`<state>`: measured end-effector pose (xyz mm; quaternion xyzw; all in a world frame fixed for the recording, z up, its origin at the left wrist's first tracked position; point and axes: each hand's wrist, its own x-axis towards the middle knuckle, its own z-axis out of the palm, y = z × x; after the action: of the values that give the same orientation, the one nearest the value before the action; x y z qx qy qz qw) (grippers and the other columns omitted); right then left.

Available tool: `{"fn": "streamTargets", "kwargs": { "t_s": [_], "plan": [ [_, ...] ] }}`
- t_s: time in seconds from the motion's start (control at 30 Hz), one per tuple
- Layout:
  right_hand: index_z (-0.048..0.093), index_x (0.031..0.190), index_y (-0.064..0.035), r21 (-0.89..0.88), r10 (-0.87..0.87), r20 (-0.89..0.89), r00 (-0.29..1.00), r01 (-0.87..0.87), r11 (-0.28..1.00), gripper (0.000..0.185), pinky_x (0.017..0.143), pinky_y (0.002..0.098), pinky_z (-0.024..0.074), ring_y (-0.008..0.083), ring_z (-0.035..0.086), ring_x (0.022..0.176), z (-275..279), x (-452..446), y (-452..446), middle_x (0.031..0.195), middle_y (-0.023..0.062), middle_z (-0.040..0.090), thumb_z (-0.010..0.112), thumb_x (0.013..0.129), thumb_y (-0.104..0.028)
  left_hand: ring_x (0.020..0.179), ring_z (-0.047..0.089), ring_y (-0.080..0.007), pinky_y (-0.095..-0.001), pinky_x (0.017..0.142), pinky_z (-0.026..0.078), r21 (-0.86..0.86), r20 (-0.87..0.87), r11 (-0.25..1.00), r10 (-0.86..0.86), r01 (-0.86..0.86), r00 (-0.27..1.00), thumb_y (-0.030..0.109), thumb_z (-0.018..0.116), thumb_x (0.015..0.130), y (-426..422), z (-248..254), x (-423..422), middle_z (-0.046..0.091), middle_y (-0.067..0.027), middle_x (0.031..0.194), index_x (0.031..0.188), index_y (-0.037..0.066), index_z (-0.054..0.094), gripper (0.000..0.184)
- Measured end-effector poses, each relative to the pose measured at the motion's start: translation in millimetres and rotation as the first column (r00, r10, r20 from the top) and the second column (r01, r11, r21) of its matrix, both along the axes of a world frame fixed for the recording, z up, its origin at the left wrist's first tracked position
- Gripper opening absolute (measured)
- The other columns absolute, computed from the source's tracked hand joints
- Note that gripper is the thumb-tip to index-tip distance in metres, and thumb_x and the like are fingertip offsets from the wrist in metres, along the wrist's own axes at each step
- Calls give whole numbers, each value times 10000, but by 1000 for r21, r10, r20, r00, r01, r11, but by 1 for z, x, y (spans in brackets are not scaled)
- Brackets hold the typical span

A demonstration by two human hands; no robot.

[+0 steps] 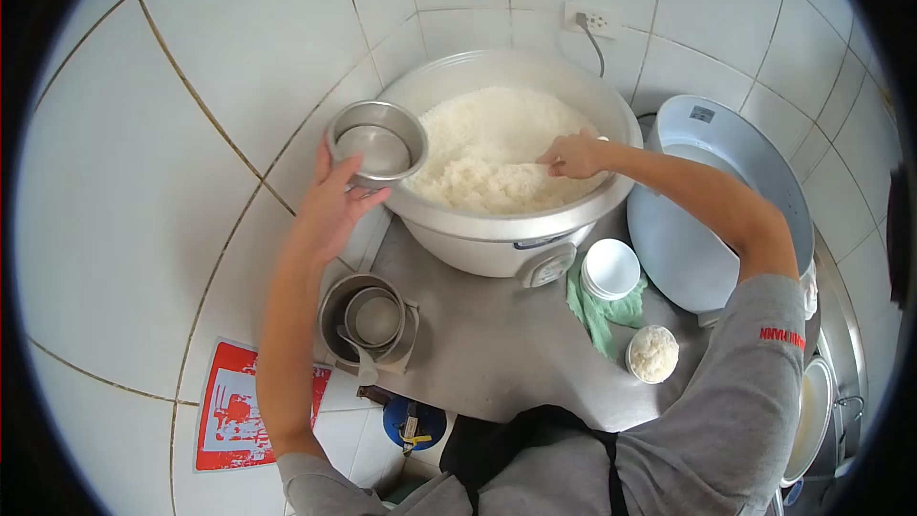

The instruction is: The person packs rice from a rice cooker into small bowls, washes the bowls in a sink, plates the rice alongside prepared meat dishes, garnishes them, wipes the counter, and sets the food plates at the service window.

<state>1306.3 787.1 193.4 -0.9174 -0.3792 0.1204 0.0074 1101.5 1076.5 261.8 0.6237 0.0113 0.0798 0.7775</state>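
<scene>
My left hand grips a round metal bowl from below, at the left rim of a big white rice cooker. The bowl's inside shows no rice, and it is tilted slightly toward me. White cooked rice fills the cooker, loosened and lumpy on the near side. Over the rice, my right hand is closed on a white utensil, seemingly a rice paddle. Only small white parts of it show; its blade is hidden in the rice.
A white cup stands on a green cloth, near a cup heaped with rice. At left, a metal pot holds a smaller metal cup. The bluish cooker lid leans at right. A plug sits in the wall outlet.
</scene>
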Motion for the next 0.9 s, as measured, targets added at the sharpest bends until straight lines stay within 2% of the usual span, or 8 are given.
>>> {"fn": "streamTargets", "kwargs": {
  "t_s": [0.17, 0.27, 0.37, 0.5, 0.57, 0.67, 0.77, 0.9],
  "plan": [
    [605, 955, -63, 2, 120, -373, 920, -128, 992, 229, 677, 329, 398, 173, 541, 721, 3, 9, 5, 754, 69, 597, 540, 786, -203, 1168, 368, -285, -434, 951, 343, 84, -46, 995, -50, 54, 998, 192, 454, 880, -11, -1, 32, 229, -113, 1349, 1380, 215, 6, 672],
    [579, 838, -21, 12, -51, -633, 772, 76, 997, 192, 555, 262, 390, 141, 477, 594, 8, 11, 2, 673, 62, 553, 527, 785, -198, 1130, 412, -270, -432, 939, 354, 118, -63, 992, -24, 31, 998, 191, 453, 887, -14, -10, 48, 281, -102, 1325, 1381, 218, 19, 658],
    [571, 802, -16, 183, 2, -626, 780, 144, 972, 204, 543, 262, 384, 128, 462, 586, 20, 23, -9, 678, 53, 551, 523, 789, -214, 1103, 442, -263, -430, 928, 367, 132, -76, 991, -9, 19, 997, 173, 446, 888, -16, -13, 52, 308, -96, 1310, 1382, 221, 19, 654],
    [588, 805, -44, 195, -94, -316, 944, 161, 967, 201, 537, 280, 401, 138, 487, 607, 93, 29, -3, 676, 65, 558, 508, 778, -226, 1113, 431, -274, -439, 933, 368, 90, -111, 992, -78, 89, 991, 140, 433, 881, -20, -22, 63, 288, -123, 1306, 1381, 221, -20, 680],
    [604, 871, -82, 156, -66, -56, 996, 74, 985, 171, 633, 340, 410, 176, 555, 686, 121, 24, 16, 753, 84, 595, 509, 771, -182, 1123, 418, -295, -444, 937, 379, -16, -188, 993, -121, 120, 975, 121, 429, 874, -35, -22, 72, 267, -146, 1301, 1373, 195, 2, 662],
    [592, 983, -133, 29, 4, 576, 817, -26, 999, 227, 762, 420, 368, 210, 591, 806, 110, 4, 49, 879, 83, 612, 501, 775, -147, 1137, 395, -330, -449, 942, 393, -191, -204, 959, -246, 208, 948, 105, 426, 866, -54, -29, 93, 247, -173, 1288, 1343, 147, 56, 606],
    [550, 1097, -194, 37, -111, 573, 812, 110, 993, 330, 820, 468, 307, 224, 588, 887, 113, -12, 59, 982, 53, 603, 482, 783, -119, 1153, 369, -351, -449, 937, 410, -229, -226, 953, -250, 198, 942, 90, 428, 856, -54, -33, 103, 243, -179, 1278, 1294, 102, 118, 537],
    [535, 1138, -233, 93, -30, 617, 787, -35, 995, 373, 786, 424, 325, 216, 595, 840, 101, -22, 51, 936, 22, 616, 468, 793, -111, 1156, 356, -348, -462, 930, 413, -337, -192, 930, -221, 148, 956, 63, 391, 849, -48, -36, 108, 234, -200, 1277, 1260, 83, 128, 488]
  ]
}}
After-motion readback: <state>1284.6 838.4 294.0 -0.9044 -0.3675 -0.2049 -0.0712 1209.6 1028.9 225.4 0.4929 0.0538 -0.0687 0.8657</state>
